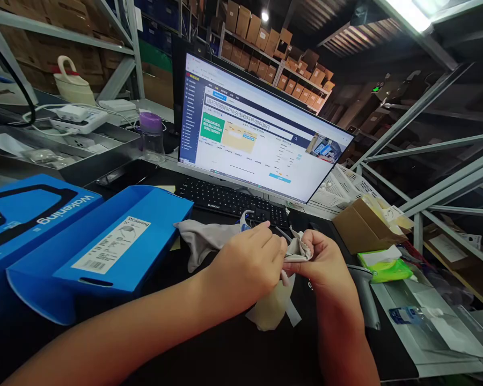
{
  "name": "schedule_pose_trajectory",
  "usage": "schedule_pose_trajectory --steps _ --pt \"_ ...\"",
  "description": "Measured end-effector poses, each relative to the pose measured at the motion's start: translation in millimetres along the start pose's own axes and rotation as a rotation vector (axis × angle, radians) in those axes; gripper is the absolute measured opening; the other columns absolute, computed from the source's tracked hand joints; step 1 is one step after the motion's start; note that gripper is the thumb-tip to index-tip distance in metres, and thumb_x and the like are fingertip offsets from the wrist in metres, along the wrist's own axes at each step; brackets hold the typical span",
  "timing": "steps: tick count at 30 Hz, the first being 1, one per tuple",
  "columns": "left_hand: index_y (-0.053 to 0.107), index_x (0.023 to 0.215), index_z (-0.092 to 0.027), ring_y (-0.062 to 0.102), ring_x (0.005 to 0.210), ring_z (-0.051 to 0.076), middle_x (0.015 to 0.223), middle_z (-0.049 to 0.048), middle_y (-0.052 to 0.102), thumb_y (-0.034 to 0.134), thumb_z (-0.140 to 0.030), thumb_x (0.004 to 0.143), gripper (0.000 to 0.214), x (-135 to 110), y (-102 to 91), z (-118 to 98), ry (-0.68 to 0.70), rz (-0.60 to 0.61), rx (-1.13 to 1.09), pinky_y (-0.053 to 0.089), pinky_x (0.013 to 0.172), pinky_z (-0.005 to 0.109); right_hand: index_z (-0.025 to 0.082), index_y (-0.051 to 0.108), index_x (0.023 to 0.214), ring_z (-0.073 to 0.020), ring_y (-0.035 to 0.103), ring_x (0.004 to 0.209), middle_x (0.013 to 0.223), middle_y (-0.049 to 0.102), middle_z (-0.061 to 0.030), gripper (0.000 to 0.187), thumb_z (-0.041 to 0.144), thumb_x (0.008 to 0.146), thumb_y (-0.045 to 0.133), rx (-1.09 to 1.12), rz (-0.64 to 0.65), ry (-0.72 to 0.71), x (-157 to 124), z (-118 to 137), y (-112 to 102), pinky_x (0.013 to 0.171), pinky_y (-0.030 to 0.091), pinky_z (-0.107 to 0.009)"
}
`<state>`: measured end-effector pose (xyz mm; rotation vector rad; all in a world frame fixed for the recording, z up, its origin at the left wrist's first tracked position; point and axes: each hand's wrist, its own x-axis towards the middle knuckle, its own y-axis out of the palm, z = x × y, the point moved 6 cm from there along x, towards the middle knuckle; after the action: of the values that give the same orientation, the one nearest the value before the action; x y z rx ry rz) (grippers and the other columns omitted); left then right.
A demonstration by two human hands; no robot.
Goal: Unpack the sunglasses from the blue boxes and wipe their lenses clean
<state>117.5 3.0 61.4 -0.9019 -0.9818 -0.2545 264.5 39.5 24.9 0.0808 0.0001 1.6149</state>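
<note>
Head view shows my left hand [247,257] and my right hand [320,262] meeting just in front of the black keyboard [233,201], both closed in a pinch on the same bunched end of a soft grey fabric piece [209,238]. My left fingers [276,244] press the fold from above; my right fingers [306,252] hold it from the other side, so the two grips touch. The cloth trails left over the dark work surface [209,354] toward the open blue cardboard box with a white barcode label [104,246], and a pale translucent plastic bag [271,308] hangs below my hands.

To handle this well, I judge that I should keep the pinches close together and light, since the fabric is limp and will slide or crease if I pull hard. Something thin and whitish curves up behind my left hand; I cannot tell what it is, so I mind that it does not snag. Working low over the surface keeps the loose tail from dragging against the keyboard. The grey handheld barcode scanner [364,297] lies just beside my right wrist, and the green pack [386,268] sits near it, well apart from the cloth. The wide monitor [261,134] stands behind.
</note>
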Motion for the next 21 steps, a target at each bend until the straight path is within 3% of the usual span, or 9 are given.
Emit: schedule_pose_trajectory --steps 6,12,15,18,21 --pt "0.068 0.090 -0.009 0.062 0.067 0.017 0.069 0.0027 0.064 0.053 -0.006 0.091 0.015 -0.7 -2.2 -2.1 0.003 -0.027 -0.025 0.059 0.088 0.037 0.021 0.047 0.064 -0.0109 0.057 0.050 0.057 0.060 0.0063 0.049 0.009 0.048 0.092 0.069 0.090 0.080 3.0 -3.8 1.3 0.048 0.049 -0.022" --pt "0.070 0.100 -0.012 0.069 0.079 0.021 0.084 0.0051 0.073 0.057 -0.017 0.092 0.016 -3.5 3.5 15.4 -0.093 0.064 -0.212 0.060 0.087 0.043 0.022 0.045 0.064 -0.0148 0.061 0.054 0.060 0.061 0.0046 0.050 0.018 0.051 0.093 -0.108 0.140 0.004 1.4 3.0 2.0 0.051 0.050 -0.026" --pt "0.072 0.099 -0.015 0.070 0.084 0.022 0.092 0.0044 0.076 0.062 -0.015 0.087 0.015 -3.2 0.1 30.0 -0.171 0.056 -0.298 0.059 0.091 0.044 0.021 0.041 0.058 -0.0101 0.049 0.051 0.057 0.053 0.0059 0.051 0.023 0.055 0.091 -0.264 0.189 -0.087 1.1 10.7 -4.9 0.048 0.039 -0.022" --pt "0.072 0.098 -0.017 0.070 0.086 0.020 0.095 0.0027 0.077 0.065 -0.013 0.083 0.018 -2.0 -4.5 40.1 -0.221 0.013 -0.377 0.057 0.096 0.042 0.021 0.035 0.053 -0.0077 0.034 0.052 0.054 0.041 0.0077 0.052 0.024 0.062 0.086 -0.426 0.342 -0.176 3.4 20.4 -12.9 0.049 0.027 -0.022" --pt "0.073 0.098 -0.018 0.070 0.086 0.019 0.095 0.0019 0.077 0.064 -0.011 0.081 0.020 -0.8 -1.5 40.3 -0.224 0.018 -0.411 0.056 0.098 0.042 0.020 0.034 0.053 -0.0096 0.033 0.058 0.056 0.040 0.0070 0.052 0.025 0.067 0.083 -0.588 0.502 -0.273 6.6 26.4 -17.9 0.053 0.027 -0.023"
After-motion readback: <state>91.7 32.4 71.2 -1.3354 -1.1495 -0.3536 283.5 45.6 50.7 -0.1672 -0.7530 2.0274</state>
